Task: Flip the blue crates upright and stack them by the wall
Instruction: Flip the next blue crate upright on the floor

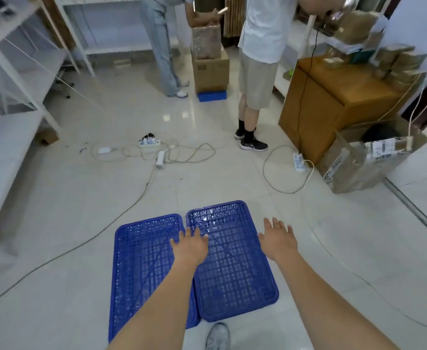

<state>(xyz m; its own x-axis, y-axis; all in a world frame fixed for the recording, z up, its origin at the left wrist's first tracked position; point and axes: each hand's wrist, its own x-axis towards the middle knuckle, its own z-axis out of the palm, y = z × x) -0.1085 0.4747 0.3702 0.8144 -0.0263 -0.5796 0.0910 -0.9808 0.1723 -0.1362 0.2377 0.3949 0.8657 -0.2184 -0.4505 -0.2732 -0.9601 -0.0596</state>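
White tiled floor [232,178]. Two blue crates [235,271] side by side beneath fingertips. Left hand [189,245], right hand [279,239]: fingers spread, empty. Contact with crates unclear; left crate [141,269] partly hidden by forearm.

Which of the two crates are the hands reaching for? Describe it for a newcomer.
On the pale tiled floor, two blue crates lie side by side. It is the right crate, spanned by both open hands; unlike the left crate, it sits farther forward.

Counted: two blue crates, left [144,269] and right [232,263], bases up; third blue crate [212,96] under stacked boxes; three power strips; two bystanders; two outstretched hands.
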